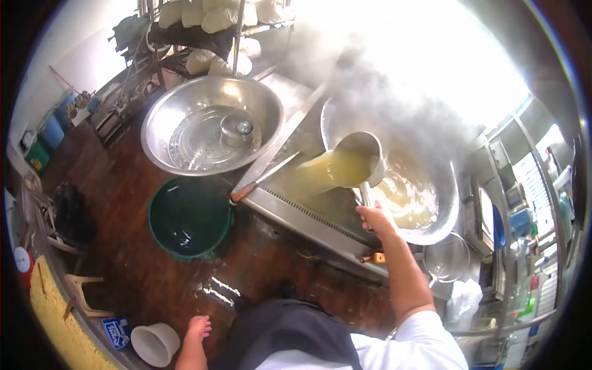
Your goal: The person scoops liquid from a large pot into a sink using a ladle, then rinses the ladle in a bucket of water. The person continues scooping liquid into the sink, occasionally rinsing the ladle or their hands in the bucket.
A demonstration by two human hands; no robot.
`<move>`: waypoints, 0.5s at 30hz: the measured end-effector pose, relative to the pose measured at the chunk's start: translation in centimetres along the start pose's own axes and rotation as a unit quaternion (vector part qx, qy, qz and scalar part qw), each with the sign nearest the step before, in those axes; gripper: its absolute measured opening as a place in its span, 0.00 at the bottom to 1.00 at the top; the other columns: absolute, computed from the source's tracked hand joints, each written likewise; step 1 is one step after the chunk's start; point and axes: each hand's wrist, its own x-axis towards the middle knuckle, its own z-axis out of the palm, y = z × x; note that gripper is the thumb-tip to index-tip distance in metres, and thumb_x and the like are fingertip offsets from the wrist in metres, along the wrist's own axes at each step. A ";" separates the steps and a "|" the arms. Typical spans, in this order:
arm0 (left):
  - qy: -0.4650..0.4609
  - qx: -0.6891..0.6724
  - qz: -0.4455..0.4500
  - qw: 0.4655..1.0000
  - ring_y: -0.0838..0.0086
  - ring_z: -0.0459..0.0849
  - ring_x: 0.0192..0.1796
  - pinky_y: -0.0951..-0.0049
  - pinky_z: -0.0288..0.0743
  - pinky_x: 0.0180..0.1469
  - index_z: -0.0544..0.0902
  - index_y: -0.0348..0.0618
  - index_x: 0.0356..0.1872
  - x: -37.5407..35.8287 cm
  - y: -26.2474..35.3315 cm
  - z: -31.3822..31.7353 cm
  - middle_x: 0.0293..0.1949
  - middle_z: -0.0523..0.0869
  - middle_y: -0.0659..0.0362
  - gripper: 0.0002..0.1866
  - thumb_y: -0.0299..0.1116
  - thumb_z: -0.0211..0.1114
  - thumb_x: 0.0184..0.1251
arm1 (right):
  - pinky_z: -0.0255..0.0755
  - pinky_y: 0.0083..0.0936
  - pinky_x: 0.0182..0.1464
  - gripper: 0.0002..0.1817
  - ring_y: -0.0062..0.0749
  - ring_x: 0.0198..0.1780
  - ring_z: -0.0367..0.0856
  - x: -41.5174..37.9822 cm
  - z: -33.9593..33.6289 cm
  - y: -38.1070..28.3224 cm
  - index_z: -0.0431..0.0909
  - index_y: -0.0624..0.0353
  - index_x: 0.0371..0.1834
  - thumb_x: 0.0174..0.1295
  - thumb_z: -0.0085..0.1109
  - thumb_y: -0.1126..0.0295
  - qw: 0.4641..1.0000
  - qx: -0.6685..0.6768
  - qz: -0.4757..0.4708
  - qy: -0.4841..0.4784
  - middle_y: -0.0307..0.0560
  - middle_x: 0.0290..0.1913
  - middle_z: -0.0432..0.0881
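My right hand (374,219) is wrapped round the handle of a metal pot (365,159), which is tilted to the left. Yellowish liquid (317,174) pours out of it onto the metal counter. Just behind and right of the pot is a large metal basin (453,197) of bubbling pale liquid, with steam rising over it. My left hand (200,325) hangs low at the bottom left, its fingers loosely curled; whether it holds anything is too small to tell. A knife (265,179) with a brown handle lies on the counter edge.
A wide steel bowl (157,139) with a small metal container (235,131) inside stands at the upper left. Below it is a green tub (159,237) of dark liquid. A white bucket (155,345) sits on the wet floor. A round strainer (446,258) is at the right.
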 end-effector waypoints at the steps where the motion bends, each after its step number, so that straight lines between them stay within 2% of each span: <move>1: 0.007 -0.013 -0.007 1.000 0.62 0.79 0.42 0.50 0.73 0.45 0.72 0.47 0.54 0.4 -0.1 0.7 0.43 0.80 0.55 0.21 0.44 0.61 0.63 | 0.72 0.27 0.21 0.37 0.32 0.19 0.78 0.8 0.1 -0.1 0.55 0.66 0.63 0.52 0.59 0.62 0.999 -0.014 -0.010 0.044 0.46 0.25 0.79; 2: 0.013 -0.026 -0.013 0.999 0.61 0.80 0.40 0.52 0.75 0.43 0.74 0.46 0.52 0.7 -0.3 1.3 0.41 0.81 0.55 0.19 0.43 0.61 0.63 | 0.72 0.27 0.22 0.35 0.32 0.19 0.78 1.7 0.2 -0.3 0.58 0.66 0.61 0.52 0.60 0.61 0.995 -0.027 -0.020 0.089 0.46 0.25 0.79; 3: 0.022 -0.018 -0.032 0.999 0.61 0.80 0.40 0.52 0.75 0.43 0.74 0.46 0.52 -2.6 -4.6 -2.4 0.41 0.81 0.55 0.19 0.43 0.61 0.63 | 0.72 0.27 0.22 0.35 0.32 0.19 0.78 -0.7 2.1 0.7 0.58 0.66 0.61 0.52 0.60 0.61 0.997 -0.024 -0.001 0.079 0.46 0.25 0.79; 5: 0.011 -0.027 -0.059 0.998 0.62 0.81 0.38 0.55 0.75 0.37 0.73 0.47 0.52 -0.7 -4.8 -3.6 0.39 0.81 0.56 0.18 0.41 0.58 0.64 | 0.73 0.29 0.24 0.30 0.32 0.19 0.79 1.1 2.4 -0.4 0.65 0.70 0.54 0.51 0.58 0.61 0.979 -0.148 -0.038 0.137 0.52 0.27 0.80; 6: 0.010 -0.021 -0.042 0.999 0.62 0.81 0.38 0.55 0.75 0.37 0.73 0.47 0.52 0.3 -4.4 -4.1 0.39 0.81 0.56 0.18 0.41 0.58 0.64 | 0.76 0.35 0.33 0.26 0.41 0.27 0.83 -1.5 2.9 -4.3 0.69 0.68 0.51 0.51 0.57 0.62 0.961 -0.231 -0.050 0.144 0.59 0.33 0.81; 7: 0.025 -0.015 -0.064 0.998 0.61 0.81 0.37 0.54 0.75 0.38 0.74 0.46 0.51 0.8 -4.6 -4.5 0.39 0.81 0.55 0.18 0.41 0.59 0.64 | 0.76 0.35 0.33 0.26 0.41 0.27 0.83 -1.0 2.8 -4.1 0.69 0.68 0.51 0.51 0.57 0.62 0.961 -0.224 -0.052 0.153 0.59 0.33 0.81; 9: 0.041 -0.001 -0.086 0.995 0.60 0.81 0.37 0.53 0.76 0.39 0.75 0.45 0.50 0.3 -5.5 -5.2 0.40 0.81 0.54 0.17 0.41 0.60 0.63 | 0.74 0.42 0.44 0.24 0.51 0.39 0.82 -0.2 2.4 -2.7 0.70 0.63 0.52 0.52 0.56 0.63 0.862 -0.373 -0.188 0.288 0.63 0.39 0.81; 10: 0.021 0.006 -0.079 0.997 0.65 0.78 0.29 0.63 0.72 0.29 0.76 0.47 0.50 -0.1 -5.6 -5.6 0.33 0.80 0.54 0.19 0.43 0.61 0.62 | 0.71 0.46 0.49 0.26 0.55 0.46 0.79 -1.2 2.2 -3.8 0.68 0.58 0.56 0.53 0.56 0.63 0.878 -0.362 -0.153 0.272 0.62 0.42 0.81; 11: 0.002 0.013 -0.072 0.997 0.70 0.76 0.21 0.72 0.68 0.19 0.77 0.48 0.51 -0.5 -5.5 -5.9 0.27 0.79 0.55 0.20 0.46 0.61 0.62 | 0.71 0.46 0.49 0.26 0.55 0.46 0.79 -1.4 1.5 -4.3 0.68 0.58 0.56 0.53 0.56 0.63 0.880 -0.356 -0.150 0.277 0.62 0.42 0.81; 12: 0.044 0.010 -0.050 0.998 0.73 0.75 0.19 0.74 0.62 0.15 0.78 0.49 0.42 -1.1 -5.2 -5.2 0.24 0.79 0.59 0.12 0.44 0.59 0.64 | 0.72 0.46 0.48 0.25 0.55 0.45 0.80 -1.4 0.7 -4.4 0.68 0.58 0.56 0.54 0.57 0.63 0.876 -0.373 -0.123 0.281 0.61 0.41 0.81; 13: 0.046 0.015 -0.047 0.998 0.73 0.75 0.19 0.74 0.62 0.15 0.78 0.49 0.42 -1.4 -4.2 -5.0 0.24 0.79 0.59 0.12 0.44 0.59 0.64 | 0.72 0.46 0.48 0.25 0.55 0.45 0.80 -1.3 0.0 -4.4 0.67 0.57 0.56 0.54 0.57 0.63 0.871 -0.390 -0.094 0.282 0.61 0.41 0.81; 15: 0.016 -0.060 -0.039 0.997 0.76 0.71 0.19 0.75 0.60 0.15 0.77 0.51 0.39 -1.8 -2.8 -4.4 0.23 0.76 0.63 0.09 0.43 0.58 0.64 | 0.72 0.46 0.48 0.24 0.56 0.45 0.79 -0.5 -2.9 -2.9 0.67 0.55 0.54 0.54 0.57 0.63 0.876 -0.381 -0.100 0.279 0.61 0.41 0.81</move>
